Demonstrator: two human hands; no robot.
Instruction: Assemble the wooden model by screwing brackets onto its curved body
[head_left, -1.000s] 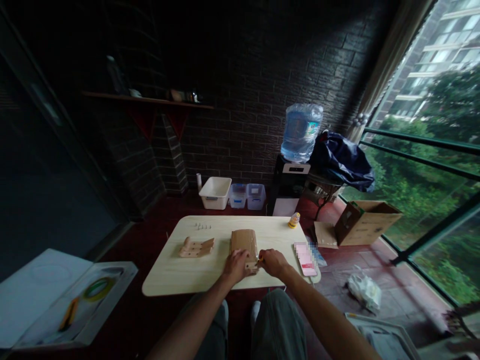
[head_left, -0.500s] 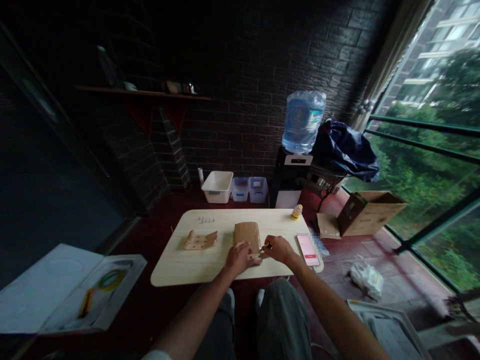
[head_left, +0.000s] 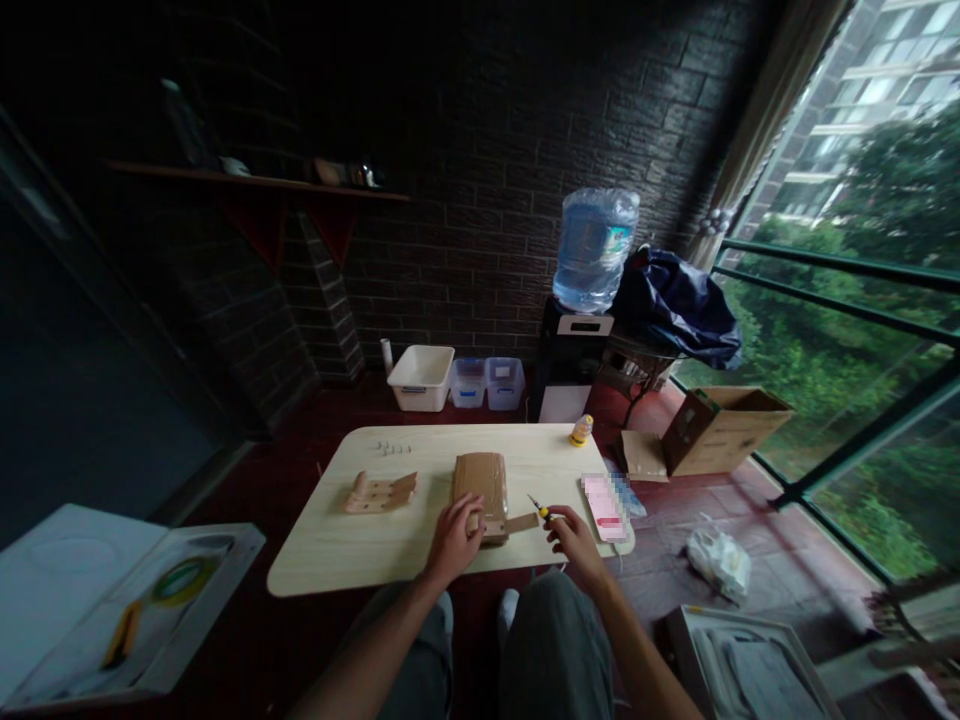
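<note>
A brown cardboard-like block (head_left: 480,480) lies on the pale table (head_left: 330,555). At its near left corner rests my left hand (head_left: 456,535), fingers bent over a wooden piece; a flat wooden strip (head_left: 523,522) sticks out to the right of it. My right hand (head_left: 568,535) holds a yellow-and-black screwdriver (head_left: 543,511), its tip pointing up and left, apart from the wood. A wooden assembly with dark holes (head_left: 381,493) sits at the left of the table. Several small screws (head_left: 394,449) lie behind it.
On the table's right are a yellow-capped bottle (head_left: 581,431) and a pink-screened phone (head_left: 604,508). An opened white case (head_left: 202,600) is at the lower left. Bins (head_left: 422,378) and a water dispenser (head_left: 574,360) stand behind the table; a cardboard box (head_left: 720,430) is on the right.
My right hand has drawn the screwdriver away from the wooden piece to the right. The wooden strip now shows between my hands. The whole view has shifted slightly.
</note>
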